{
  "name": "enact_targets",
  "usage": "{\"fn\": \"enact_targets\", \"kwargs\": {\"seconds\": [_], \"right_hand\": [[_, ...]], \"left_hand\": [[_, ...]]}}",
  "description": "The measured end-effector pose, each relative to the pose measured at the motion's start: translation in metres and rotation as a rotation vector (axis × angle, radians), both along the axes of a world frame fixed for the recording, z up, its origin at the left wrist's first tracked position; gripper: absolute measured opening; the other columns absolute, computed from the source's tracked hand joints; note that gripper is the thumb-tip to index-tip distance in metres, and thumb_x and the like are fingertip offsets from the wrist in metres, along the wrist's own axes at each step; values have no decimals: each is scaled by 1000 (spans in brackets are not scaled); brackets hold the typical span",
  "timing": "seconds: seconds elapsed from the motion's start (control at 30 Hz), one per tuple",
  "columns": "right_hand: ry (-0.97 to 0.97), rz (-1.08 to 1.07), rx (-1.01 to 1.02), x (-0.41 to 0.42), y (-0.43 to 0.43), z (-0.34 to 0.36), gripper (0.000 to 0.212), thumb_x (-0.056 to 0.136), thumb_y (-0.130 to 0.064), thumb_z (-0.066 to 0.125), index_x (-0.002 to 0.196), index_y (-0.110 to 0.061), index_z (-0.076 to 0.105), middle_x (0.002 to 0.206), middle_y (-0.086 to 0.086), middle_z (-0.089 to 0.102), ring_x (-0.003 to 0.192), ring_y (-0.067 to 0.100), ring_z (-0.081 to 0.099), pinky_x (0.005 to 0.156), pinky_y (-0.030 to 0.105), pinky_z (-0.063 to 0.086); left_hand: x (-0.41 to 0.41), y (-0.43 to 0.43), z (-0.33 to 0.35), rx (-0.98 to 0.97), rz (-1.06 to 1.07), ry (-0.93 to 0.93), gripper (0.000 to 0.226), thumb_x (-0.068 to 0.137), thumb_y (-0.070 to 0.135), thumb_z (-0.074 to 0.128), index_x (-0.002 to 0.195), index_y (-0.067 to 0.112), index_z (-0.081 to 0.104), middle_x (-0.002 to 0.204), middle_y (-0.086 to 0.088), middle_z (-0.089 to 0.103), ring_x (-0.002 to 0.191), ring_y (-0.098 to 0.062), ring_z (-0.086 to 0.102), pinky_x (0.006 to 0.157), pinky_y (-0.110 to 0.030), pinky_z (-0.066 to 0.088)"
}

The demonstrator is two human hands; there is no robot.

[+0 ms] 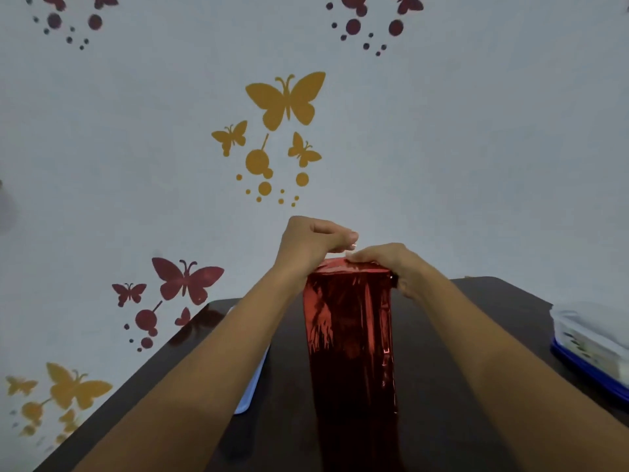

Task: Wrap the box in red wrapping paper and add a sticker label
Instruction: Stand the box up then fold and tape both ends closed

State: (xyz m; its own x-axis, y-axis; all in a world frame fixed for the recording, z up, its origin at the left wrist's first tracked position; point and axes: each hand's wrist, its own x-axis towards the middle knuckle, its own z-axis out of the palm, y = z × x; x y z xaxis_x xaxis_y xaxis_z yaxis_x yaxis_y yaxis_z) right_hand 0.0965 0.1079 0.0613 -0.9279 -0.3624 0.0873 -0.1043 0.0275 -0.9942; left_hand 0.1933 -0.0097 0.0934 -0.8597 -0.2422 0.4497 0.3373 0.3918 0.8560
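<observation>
Head view: one box (350, 352) is stood upright on the dark table (476, 335), already sheathed in one sheet of red wrapping paper (340, 301), seemingly so that its top end can be closed. Its top right corner is gripped by the right hand (384, 267), likely to steady it. Just above, a small glinting bit (354, 246), too small to identify, is pinched by the left hand (313, 243). One pale tray (253, 379) is seen at left and one blue-based container (592, 342) at right. No sticker is seen.
</observation>
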Motion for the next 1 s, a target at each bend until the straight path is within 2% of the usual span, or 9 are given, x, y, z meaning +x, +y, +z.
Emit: {"fn": "enact_targets", "kwargs": {"seconds": [0.17,0.23,0.37,0.43,0.53,0.73,1.0], "right_hand": [[-16,8,-27,2,-1,0,20,74,-15,77,87,-3,68,80,8,68,71,19,64,75,30,54],[-25,1,-26,4,-1,0,16,76,-14,76,85,-3,67,78,7,67,70,18,63,70,28,53],[-39,8,-32,7,1,2,9,79,-12,72,79,-5,66,74,6,65,65,16,61,60,23,51],[-39,-2,-29,8,0,1,7,80,-11,70,79,-5,65,72,4,64,62,14,59,55,21,49],[-35,-11,-27,9,0,1,8,81,-11,69,80,-5,64,72,4,63,63,14,59,57,21,48],[-29,-22,-11,10,0,3,9,82,-12,68,83,-4,62,72,4,61,63,14,57,53,21,45],[-27,-11,1,7,-1,2,13,85,-13,65,92,-3,65,75,4,62,63,12,58,50,19,45]], "left_hand": [[-15,-6,-10,-43,68,-44,3,78,16,75,76,15,75,77,6,72,85,-5,67,81,-18,48],[-17,-10,-12,-35,47,-56,4,80,15,74,81,12,75,79,7,71,80,-2,66,75,-12,48],[-19,-15,-13,-64,-2,-33,3,79,11,74,79,13,75,70,13,72,71,8,65,62,-2,45],[-21,-17,-16,-65,-16,-31,5,77,10,75,79,15,75,75,11,73,75,4,67,67,-5,47],[-25,-19,-20,-21,-37,-42,7,76,12,77,80,16,76,84,5,75,84,-6,69,79,-17,49],[-32,-22,-20,23,-45,-79,7,74,13,78,80,16,76,88,1,75,90,-14,69,87,-25,51],[-34,-22,-21,-89,21,-57,10,75,13,78,85,15,76,85,5,73,84,-6,66,75,-13,47]]}}
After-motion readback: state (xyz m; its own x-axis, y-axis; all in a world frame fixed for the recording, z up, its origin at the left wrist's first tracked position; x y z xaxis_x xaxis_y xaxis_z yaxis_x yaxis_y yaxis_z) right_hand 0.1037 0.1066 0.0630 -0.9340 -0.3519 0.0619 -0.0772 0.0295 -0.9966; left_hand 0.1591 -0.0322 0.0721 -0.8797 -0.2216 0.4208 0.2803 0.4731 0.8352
